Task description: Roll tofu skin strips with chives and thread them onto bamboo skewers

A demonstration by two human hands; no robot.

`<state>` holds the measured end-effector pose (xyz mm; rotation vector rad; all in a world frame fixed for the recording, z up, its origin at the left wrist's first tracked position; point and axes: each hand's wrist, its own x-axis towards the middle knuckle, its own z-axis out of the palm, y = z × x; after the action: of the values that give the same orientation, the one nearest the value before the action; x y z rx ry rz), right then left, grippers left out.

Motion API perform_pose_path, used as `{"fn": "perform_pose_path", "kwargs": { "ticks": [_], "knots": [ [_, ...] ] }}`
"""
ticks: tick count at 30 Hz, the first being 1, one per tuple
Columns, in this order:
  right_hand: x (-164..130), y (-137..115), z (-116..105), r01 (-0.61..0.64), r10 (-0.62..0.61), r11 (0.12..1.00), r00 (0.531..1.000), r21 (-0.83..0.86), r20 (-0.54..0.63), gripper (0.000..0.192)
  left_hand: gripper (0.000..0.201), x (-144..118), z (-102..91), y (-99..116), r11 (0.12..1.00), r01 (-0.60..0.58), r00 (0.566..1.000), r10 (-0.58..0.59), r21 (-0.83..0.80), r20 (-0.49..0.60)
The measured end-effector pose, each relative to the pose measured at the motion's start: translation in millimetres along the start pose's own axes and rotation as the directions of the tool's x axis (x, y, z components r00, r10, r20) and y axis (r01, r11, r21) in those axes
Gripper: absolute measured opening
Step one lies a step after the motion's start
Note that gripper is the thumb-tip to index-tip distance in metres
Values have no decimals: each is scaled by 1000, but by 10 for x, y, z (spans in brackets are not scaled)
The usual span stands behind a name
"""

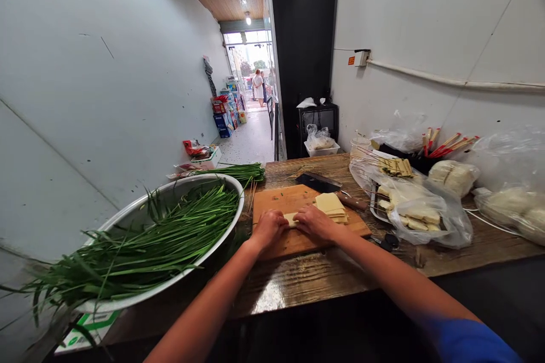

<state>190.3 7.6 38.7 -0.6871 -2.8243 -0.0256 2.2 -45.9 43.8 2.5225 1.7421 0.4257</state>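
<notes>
On the wooden cutting board (281, 198), a pale tofu-skin roll (291, 219) lies between my two hands. My left hand (269, 227) grips its left end with curled fingers. At the other end, my right hand (314, 222) closes its fingers on the same roll. Just beyond my right hand sits a stack of square yellowish tofu sheets (331, 205). A cleaver (318, 182) with a dark blade and wooden handle rests along the board's far right edge. Whatever the roll may contain is hidden.
A large metal basin (242, 198) heaped with green chives (170, 238) stands at left. More chives (242, 172) lie behind it. To the right are a bag-covered tray (378, 212), skewered rolls (398, 167), red-tipped sticks (451, 144) and bagged white food (453, 176). Two people stand outside the far doorway.
</notes>
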Motion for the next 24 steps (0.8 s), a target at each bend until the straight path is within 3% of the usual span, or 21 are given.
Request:
{"fn": "perform_pose_path", "kwargs": {
  "ticks": [7,12,17,24],
  "knots": [
    [32,32,35,-65,64,997,998,47,12,23,21,-17,-26,1,990,90,996,-90,-104,8],
    [22,37,70,-81,79,992,997,93,22,26,17,-49,23,0,976,142,984,-157,-162,-86],
    [17,32,37,-105,105,987,994,118,6,23,18,-54,38,3,984,117,986,-131,-136,-99],
    [84,48,-69,-90,75,990,988,112,132,24,21,-112,108,42,994,101,974,-105,-33,-201]
  ]
}}
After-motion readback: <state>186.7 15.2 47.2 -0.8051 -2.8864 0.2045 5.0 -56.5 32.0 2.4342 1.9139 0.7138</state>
